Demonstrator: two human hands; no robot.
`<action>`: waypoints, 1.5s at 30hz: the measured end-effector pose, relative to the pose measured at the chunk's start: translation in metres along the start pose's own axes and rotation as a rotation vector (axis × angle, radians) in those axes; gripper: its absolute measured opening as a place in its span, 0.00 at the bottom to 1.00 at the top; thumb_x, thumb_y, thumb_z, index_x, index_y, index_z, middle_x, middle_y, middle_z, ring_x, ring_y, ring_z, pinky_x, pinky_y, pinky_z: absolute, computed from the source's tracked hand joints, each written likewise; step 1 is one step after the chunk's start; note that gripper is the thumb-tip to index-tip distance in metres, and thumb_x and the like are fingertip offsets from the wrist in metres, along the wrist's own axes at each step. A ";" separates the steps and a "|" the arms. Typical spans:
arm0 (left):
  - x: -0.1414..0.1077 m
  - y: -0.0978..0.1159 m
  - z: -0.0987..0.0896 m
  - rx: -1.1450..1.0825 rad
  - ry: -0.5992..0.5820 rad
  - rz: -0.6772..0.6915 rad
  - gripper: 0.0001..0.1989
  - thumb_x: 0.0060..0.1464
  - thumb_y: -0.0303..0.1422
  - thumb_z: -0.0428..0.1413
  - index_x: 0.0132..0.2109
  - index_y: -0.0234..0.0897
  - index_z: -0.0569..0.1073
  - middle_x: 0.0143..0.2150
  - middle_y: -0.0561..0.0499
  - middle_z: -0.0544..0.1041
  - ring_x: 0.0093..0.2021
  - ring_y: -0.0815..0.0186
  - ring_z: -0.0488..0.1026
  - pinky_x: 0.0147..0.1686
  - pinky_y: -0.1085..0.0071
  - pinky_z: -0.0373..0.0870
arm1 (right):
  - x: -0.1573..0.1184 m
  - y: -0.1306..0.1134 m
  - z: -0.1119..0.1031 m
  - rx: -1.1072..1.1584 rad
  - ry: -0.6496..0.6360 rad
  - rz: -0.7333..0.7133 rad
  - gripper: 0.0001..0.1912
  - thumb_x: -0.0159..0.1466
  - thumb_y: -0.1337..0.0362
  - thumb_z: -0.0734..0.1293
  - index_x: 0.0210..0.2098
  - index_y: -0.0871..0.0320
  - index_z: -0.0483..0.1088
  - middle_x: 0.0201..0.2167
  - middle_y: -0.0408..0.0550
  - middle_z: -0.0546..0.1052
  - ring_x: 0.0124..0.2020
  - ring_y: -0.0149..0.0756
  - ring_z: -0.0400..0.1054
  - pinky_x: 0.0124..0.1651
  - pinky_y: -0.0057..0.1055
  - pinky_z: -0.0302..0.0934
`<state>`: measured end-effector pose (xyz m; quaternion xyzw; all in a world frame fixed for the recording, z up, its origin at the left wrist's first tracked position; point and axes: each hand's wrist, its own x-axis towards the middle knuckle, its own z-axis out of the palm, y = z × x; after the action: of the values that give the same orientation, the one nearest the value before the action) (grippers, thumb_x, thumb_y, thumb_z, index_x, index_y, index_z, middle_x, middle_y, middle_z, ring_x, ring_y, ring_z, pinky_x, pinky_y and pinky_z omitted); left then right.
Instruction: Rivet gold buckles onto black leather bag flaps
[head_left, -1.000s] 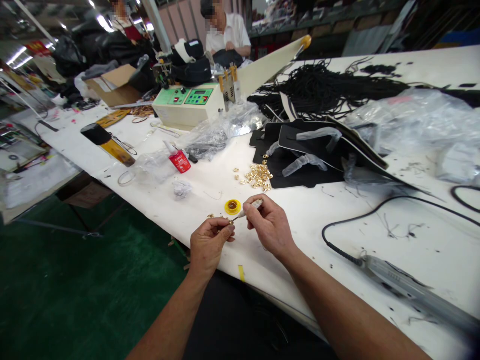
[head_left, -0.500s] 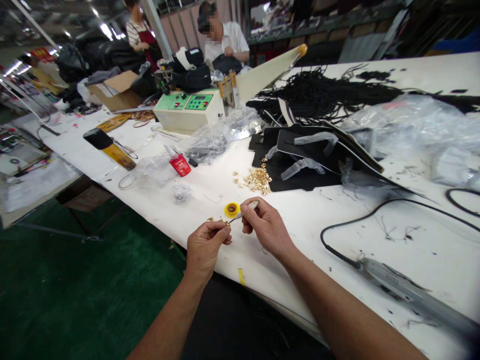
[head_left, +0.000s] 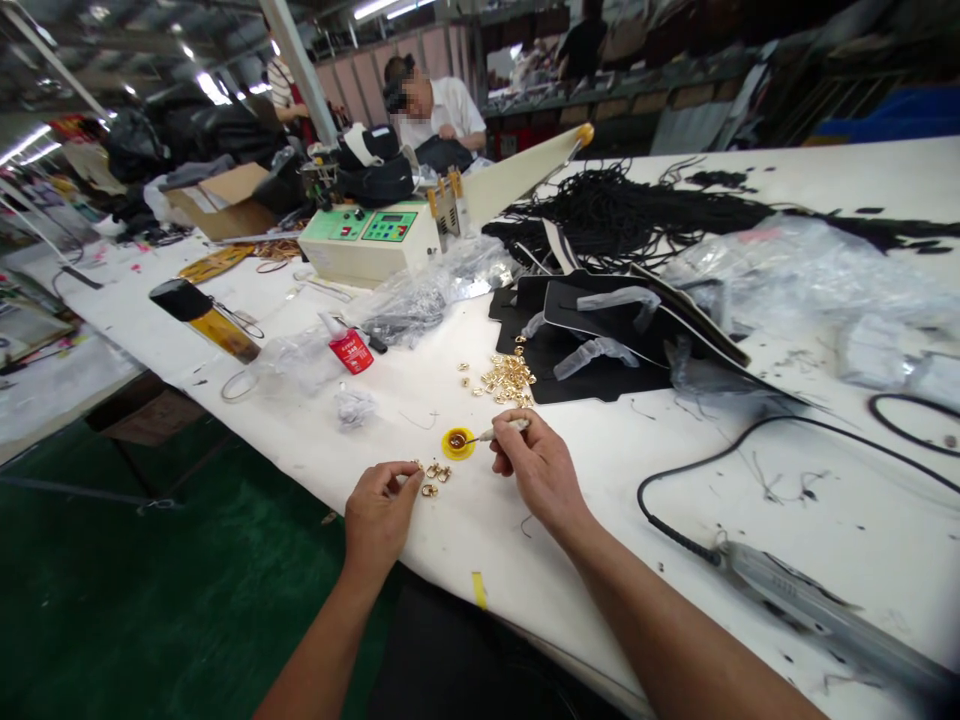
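Note:
My right hand [head_left: 536,460] is closed on a thin-tipped tool [head_left: 504,430] with a pale, stained handle. The tool's tip reaches into a small yellow dish [head_left: 448,451] that holds something dark brown. To the left, thumb and fingers of my left hand [head_left: 381,512] pinch at a gold metal fitting, mostly hidden by the fingertips. Several loose gold fittings [head_left: 430,491], small and loop-shaped, lie between that hand and the dish. Beyond the dish, a pile of such gold fittings [head_left: 508,379] sits beside black panels.
A red glue bottle [head_left: 351,350] lies left of the pile, near a crumpled white wad [head_left: 355,408]. Black panels [head_left: 600,375], plastic wrap [head_left: 810,265] and a corded grey tool [head_left: 810,590] take up the right. A control box [head_left: 367,245] stands behind; a person [head_left: 442,110] works beyond.
The tool tip has left the fitting at my left fingertips and moved into the yellow dish. My left hand has shifted left and down, uncovering loose fittings. The camera view has shifted slightly.

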<state>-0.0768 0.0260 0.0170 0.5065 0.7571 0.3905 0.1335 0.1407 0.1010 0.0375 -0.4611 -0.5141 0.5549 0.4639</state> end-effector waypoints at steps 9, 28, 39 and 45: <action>0.065 0.007 0.008 0.156 -0.164 0.236 0.11 0.64 0.42 0.57 0.45 0.42 0.79 0.45 0.50 0.79 0.31 0.65 0.72 0.39 0.65 0.70 | 0.011 0.000 -0.006 0.059 0.026 0.056 0.16 0.69 0.49 0.67 0.39 0.56 0.72 0.28 0.42 0.76 0.25 0.32 0.70 0.30 0.29 0.64; 0.159 0.056 0.095 0.089 -0.309 0.297 0.05 0.53 0.27 0.63 0.35 0.42 0.84 0.37 0.51 0.80 0.39 0.62 0.76 0.46 0.65 0.68 | 0.017 0.003 -0.022 0.152 0.057 0.090 0.22 0.68 0.42 0.66 0.42 0.55 0.73 0.28 0.43 0.75 0.25 0.34 0.68 0.30 0.31 0.60; 0.060 0.061 0.023 -0.538 -0.277 -0.175 0.25 0.48 0.50 0.69 0.43 0.32 0.80 0.20 0.56 0.71 0.17 0.73 0.61 0.17 0.75 0.55 | 0.001 -0.017 -0.019 0.359 0.050 0.009 0.21 0.66 0.44 0.70 0.40 0.57 0.73 0.27 0.43 0.75 0.24 0.33 0.66 0.28 0.31 0.60; -0.016 0.051 0.016 -0.838 -0.233 -0.348 0.26 0.46 0.48 0.73 0.45 0.35 0.78 0.35 0.51 0.79 0.26 0.75 0.69 0.19 0.80 0.59 | -0.016 -0.026 -0.007 0.369 -0.048 -0.071 0.15 0.67 0.49 0.70 0.38 0.56 0.72 0.25 0.40 0.73 0.24 0.32 0.66 0.31 0.31 0.62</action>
<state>-0.0256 0.0285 0.0401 0.3150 0.5877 0.5749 0.4742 0.1514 0.0871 0.0641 -0.3361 -0.4305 0.6339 0.5476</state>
